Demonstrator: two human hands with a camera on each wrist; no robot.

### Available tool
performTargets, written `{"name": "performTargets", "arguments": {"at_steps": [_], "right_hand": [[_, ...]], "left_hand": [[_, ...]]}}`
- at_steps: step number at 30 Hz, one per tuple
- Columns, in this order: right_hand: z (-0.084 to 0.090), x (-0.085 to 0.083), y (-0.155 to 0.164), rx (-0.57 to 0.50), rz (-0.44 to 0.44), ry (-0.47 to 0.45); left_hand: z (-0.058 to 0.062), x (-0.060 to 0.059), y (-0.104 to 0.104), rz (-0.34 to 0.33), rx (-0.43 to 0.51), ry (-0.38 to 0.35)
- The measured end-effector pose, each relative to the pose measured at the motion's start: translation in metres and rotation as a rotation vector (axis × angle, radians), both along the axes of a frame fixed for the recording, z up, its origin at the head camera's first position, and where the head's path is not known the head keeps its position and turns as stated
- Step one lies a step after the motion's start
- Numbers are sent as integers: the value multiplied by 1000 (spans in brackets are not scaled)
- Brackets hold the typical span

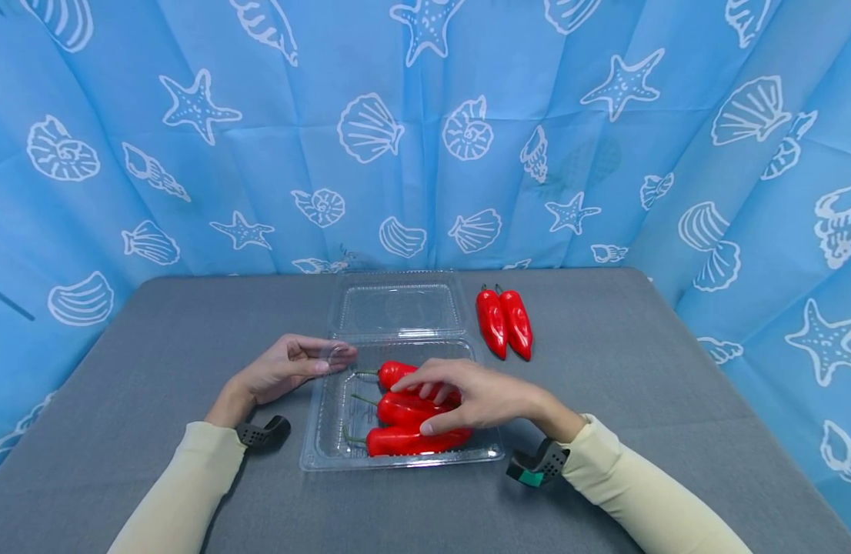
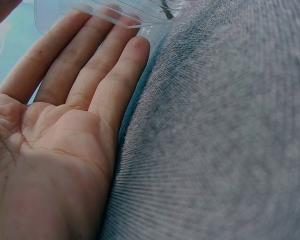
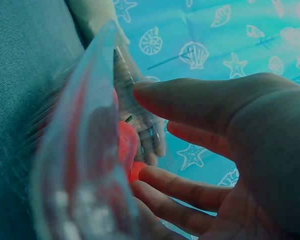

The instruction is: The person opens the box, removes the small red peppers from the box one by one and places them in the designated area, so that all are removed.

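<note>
Looks like the boxing-up step: right grip (image 1: 463,392) is hanging loose, nothing grasped, over three red peppers (image 1: 392,408) lying in the clear box (image 1: 332,425); left grip (image 1: 287,369) is touching its edge, straight-fingered. Next move's probably calling for the outside pair (image 1: 514,325).

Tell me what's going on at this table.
A person's right hand reaches over three peppers in an open clear box, while the left hand is at its left rim, fingers extended. The lid is folded back; two more peppers lie beside it on the table.
</note>
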State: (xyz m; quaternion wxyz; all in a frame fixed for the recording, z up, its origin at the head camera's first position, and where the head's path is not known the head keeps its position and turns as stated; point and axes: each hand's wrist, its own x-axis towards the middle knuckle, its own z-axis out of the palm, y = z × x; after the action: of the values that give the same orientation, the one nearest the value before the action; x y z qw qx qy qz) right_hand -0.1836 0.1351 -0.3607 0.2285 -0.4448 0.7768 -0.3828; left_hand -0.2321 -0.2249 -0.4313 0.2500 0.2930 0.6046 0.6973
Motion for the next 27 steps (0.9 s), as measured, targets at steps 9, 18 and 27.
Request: {"name": "performTargets", "arguments": {"at_steps": [9, 18, 27], "right_hand": [[-4, 2, -3, 46, 13, 38], [-4, 6, -5, 86, 20, 73], [-5, 6, -6, 82, -13, 62]], "left_hand": [[-1, -1, 0, -11, 6, 2], [0, 0, 0, -15, 8, 5], [0, 0, 0, -20, 13, 6]]}}
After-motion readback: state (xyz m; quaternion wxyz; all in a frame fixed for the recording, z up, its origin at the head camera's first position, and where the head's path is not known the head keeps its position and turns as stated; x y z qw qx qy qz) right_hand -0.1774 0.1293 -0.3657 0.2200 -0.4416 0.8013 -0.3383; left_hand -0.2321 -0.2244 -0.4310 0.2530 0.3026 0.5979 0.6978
